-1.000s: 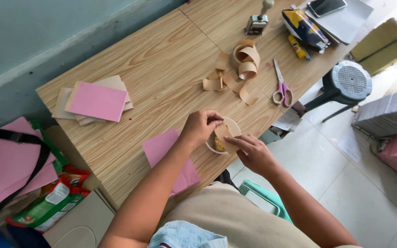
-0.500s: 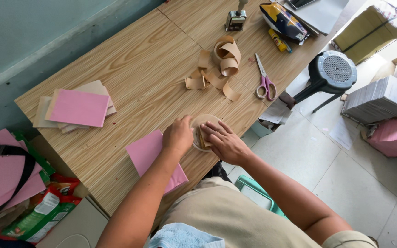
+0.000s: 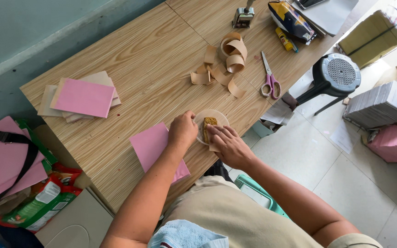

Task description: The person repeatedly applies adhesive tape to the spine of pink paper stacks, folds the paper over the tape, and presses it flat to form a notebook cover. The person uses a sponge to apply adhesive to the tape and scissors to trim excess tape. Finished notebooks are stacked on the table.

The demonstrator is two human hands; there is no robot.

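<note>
A small round clear dish sits near the front edge of the wooden table, with a brown sponge-like block in it. My left hand is curled against the dish's left rim. My right hand lies over the dish's right side, fingers pressing a tan paper strip onto the block. A pink sheet lies just left of my left hand.
Curled tan paper strips and pink-handled scissors lie further back. A stack of pink and tan sheets is at the left. A stamper and glue tube stand at the back. A black stool is to the right.
The hands stay at the dish; my right hand's fingers have shifted over the block. The view has moved a little.
</note>
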